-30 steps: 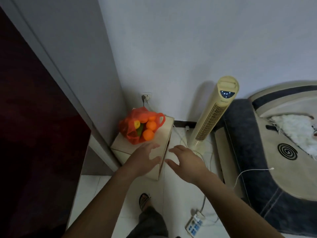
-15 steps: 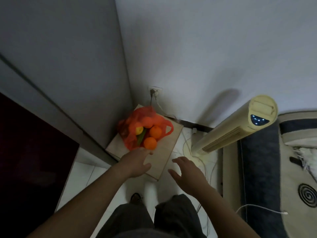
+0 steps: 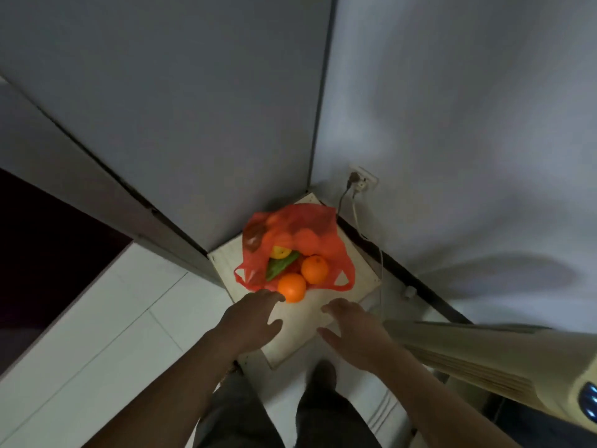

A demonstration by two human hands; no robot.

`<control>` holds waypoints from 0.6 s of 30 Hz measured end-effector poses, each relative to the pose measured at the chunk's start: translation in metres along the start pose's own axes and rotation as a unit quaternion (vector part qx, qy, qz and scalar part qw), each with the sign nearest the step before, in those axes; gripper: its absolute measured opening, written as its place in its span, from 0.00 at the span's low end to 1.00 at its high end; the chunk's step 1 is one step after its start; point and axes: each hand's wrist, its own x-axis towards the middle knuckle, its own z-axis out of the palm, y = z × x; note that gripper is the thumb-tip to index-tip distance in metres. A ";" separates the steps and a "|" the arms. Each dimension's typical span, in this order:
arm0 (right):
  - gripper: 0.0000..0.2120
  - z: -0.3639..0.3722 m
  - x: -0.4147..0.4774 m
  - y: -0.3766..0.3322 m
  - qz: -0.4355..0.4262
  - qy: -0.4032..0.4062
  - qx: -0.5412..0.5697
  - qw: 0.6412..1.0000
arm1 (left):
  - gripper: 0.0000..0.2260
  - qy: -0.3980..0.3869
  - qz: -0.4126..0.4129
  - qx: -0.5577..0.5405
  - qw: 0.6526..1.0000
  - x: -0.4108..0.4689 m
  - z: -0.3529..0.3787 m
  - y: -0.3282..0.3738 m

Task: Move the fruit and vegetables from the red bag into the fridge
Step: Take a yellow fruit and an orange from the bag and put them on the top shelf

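Fingers of the left grip [image 3: 255,313] are spread wide and hold nothing. Their tips lie at the near side of the nearer round orange fruit [image 3: 291,287], touching it or just short of it; I cannot tell which. The right grip [image 3: 352,328] is also wide and empty, hovering over the near right edge of the pale square wooden stand [image 3: 300,328].

That orange sits at the open mouth of the thin red plastic bag [image 3: 290,231], which slumps over the far half of the stand, towards its far corner against the wall. A second orange fruit [image 3: 315,269], a green leafy vegetable [image 3: 279,268] and a small yellow fruit [image 3: 280,252] lie inside, with more behind the film.

The step looks like a first pick. The near orange is round and loose, so it would probably roll if nudged; cupping it from above should do better than pushing. The right grip could pin the bag's loop handle [image 3: 342,279] so the film does not drag.

The cream tower fan [image 3: 484,360] crowds the right side. Whether the grey panel [image 3: 193,140] on the left belongs to the fridge, I cannot tell.
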 end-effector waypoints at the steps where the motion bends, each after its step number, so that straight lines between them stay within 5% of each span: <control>1: 0.24 -0.001 0.011 0.009 -0.006 0.006 -0.008 1.000 | 0.22 0.017 -0.002 -0.001 1.000 0.011 0.004 -0.001; 9: 0.25 0.002 0.103 0.052 -0.079 0.144 -0.045 0.985 | 0.22 0.148 0.075 0.055 0.985 0.071 0.034 -0.025; 18: 0.25 0.024 0.155 0.074 -0.163 0.121 -0.099 0.974 | 0.20 0.240 0.062 0.072 0.966 0.102 0.046 -0.046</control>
